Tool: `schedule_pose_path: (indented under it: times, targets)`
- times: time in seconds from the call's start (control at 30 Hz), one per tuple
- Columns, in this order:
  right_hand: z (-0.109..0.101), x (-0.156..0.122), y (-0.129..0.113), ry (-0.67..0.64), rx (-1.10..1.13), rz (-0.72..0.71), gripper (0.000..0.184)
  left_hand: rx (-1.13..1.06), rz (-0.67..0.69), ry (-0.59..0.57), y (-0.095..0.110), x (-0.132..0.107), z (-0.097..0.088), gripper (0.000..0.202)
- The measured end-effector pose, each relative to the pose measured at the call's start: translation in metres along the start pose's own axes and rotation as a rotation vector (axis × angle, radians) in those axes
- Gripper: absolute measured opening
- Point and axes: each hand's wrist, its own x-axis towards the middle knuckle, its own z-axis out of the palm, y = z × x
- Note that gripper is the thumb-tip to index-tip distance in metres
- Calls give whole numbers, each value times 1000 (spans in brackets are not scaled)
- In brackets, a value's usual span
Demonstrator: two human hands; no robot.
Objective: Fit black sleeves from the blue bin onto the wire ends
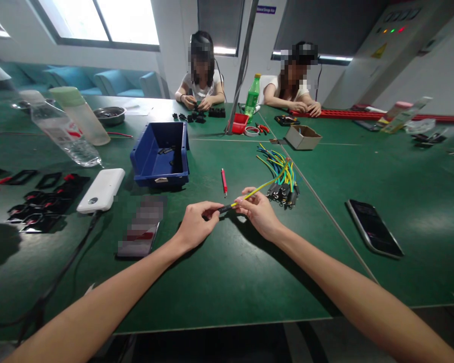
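Over the green table (227,272) my two hands meet on one yellow-green wire (263,187). My left hand (196,224) pinches the black connector at the wire's near end. My right hand (258,210) is closed on the wire just beside it. The wire runs back toward a bundle of yellow, green and blue wires with black plugs (282,177) lying just beyond my right hand. A red pen (224,182) lies on the table ahead of my hands.
A blue bin (161,154), a white power bank (101,190), a phone (140,233), two bottles (66,128) and black parts (41,199) are at the left. Another phone (374,228) lies right. A cardboard box (303,137) and two seated people (200,83) are opposite.
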Motion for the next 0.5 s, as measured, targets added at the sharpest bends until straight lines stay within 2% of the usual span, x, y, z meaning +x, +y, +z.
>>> schedule_pose_path:
  times: [0.13,0.3,0.5]
  targets:
    - [5,-4,0,74,-107,-93,58,-44,-41,-18,-1,2,1,23]
    - [19,-8,-1,164,-159,-214,73,-115,-70,-24,3,2,5,23]
    - [32,-13,-5,62,-158,-184,98,-233,-105,20,11,-3,13,20]
